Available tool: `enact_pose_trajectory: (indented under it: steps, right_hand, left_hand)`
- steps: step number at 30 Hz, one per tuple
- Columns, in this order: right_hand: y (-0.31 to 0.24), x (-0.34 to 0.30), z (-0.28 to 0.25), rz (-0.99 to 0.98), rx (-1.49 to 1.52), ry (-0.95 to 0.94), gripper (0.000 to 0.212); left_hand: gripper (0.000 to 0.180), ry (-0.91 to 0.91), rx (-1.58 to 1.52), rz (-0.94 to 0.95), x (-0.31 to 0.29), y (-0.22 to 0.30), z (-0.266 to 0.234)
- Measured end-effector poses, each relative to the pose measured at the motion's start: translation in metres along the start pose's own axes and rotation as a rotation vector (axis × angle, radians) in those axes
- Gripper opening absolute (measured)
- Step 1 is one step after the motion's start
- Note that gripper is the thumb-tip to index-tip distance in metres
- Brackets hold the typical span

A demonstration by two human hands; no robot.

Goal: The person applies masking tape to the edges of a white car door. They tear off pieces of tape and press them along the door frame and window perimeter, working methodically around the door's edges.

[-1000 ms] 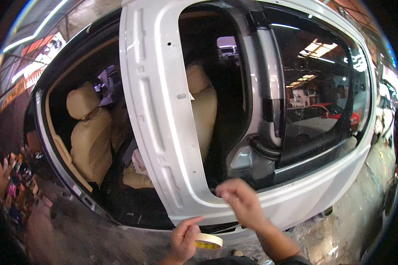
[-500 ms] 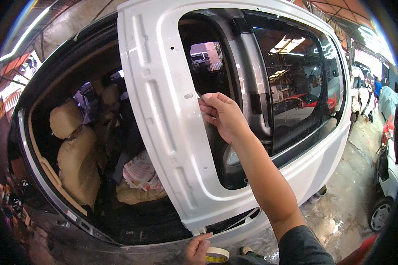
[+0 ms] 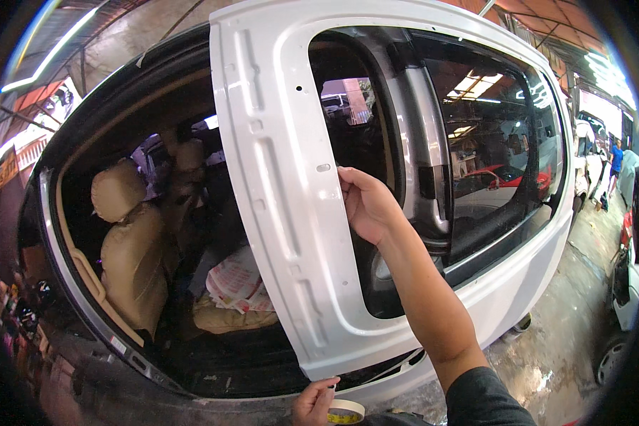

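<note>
In this workshop [image 3: 571,284], right hand [image 3: 366,207] touches white panel [image 3: 302,213], grip unclear; left hand [image 3: 313,402] clasps tape roll [image 3: 350,408], apparently for readiness.

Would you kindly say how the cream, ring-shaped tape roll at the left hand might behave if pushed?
The cream, ring-shaped tape roll would probably roll on edge, given its round outline; its slim, hollow ring suggests it is light.

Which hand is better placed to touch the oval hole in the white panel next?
The right hand seems better placed: its fingers are at the panel's edge, close beside the hole. The left hand is lower, near the panel's bottom corner, holding a tape roll.
</note>
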State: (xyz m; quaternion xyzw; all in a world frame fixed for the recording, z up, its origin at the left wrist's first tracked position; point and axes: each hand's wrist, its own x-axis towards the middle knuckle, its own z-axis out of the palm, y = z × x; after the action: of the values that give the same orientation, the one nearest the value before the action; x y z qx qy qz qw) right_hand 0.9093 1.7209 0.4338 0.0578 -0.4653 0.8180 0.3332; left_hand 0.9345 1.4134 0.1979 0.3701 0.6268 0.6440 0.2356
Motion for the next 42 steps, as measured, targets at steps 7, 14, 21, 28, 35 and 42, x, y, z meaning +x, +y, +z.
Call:
enact_pose_trajectory:
  steps: [7, 14, 21, 28, 35, 42]
  right_hand:
    - [-0.006, -0.008, 0.003, 0.066, 0.038, -0.005, 0.029]
    - [-0.017, -0.019, -0.003, -0.014, -0.181, 0.025, 0.033]
    - [-0.015, -0.018, -0.037, 0.158, 0.004, -0.148, 0.033]
    - [0.023, -0.124, -0.049, 0.028, -0.278, -0.014, 0.021]
    - [0.094, -0.29, -0.068, 0.567, -0.564, -0.321, 0.045]
    - [0.114, -0.342, -0.064, 0.436, -0.526, -0.159, 0.03]
  left_hand:
    - [0.027, 0.047, 0.025, -0.092, 0.004, 0.006, 0.021]
    - [0.027, 0.108, 0.023, -0.004, 0.001, 0.004, 0.041]
    - [0.026, 0.049, 0.191, 0.044, 0.001, 0.004, 0.052]
    - [0.02, 0.267, -0.37, -0.138, 0.001, -0.037, 0.039]
    - [0.039, 0.294, -0.408, -0.066, 0.039, -0.014, 0.037]
    - [0.029, 0.079, -0.103, 0.261, 0.038, -0.032, 0.048]
